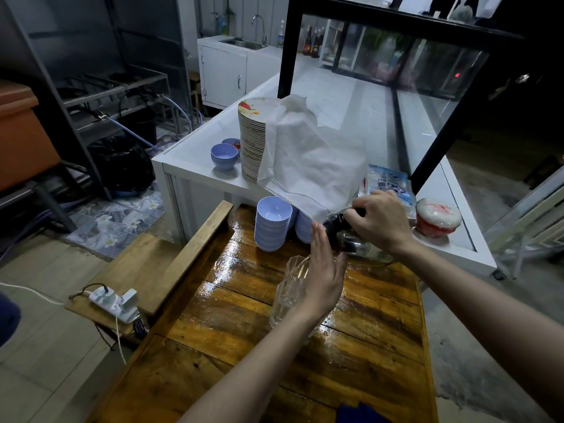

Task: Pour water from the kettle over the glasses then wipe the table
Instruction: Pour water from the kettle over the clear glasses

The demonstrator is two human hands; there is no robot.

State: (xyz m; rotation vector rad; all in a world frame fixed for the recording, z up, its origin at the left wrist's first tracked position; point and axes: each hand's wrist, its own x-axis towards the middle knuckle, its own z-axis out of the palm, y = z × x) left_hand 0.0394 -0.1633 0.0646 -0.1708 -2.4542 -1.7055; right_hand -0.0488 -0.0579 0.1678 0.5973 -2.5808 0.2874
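Note:
A shiny steel kettle is tilted towards the left above the wooden table, whose planks are wet and glossy. My right hand is shut on its dark handle. Two clear glasses stand under the spout: one further back, one nearer me. My left hand is flat with fingers together, held upright beside the glasses and touching or nearly touching the kettle's side. It hides part of both glasses. A dark blue cloth lies at the table's near edge.
Two stacks of blue bowls stand at the table's far end. Behind, a white counter carries a tall plate stack draped with a white cloth, more bowls, and packets. A power strip lies on a bench at left.

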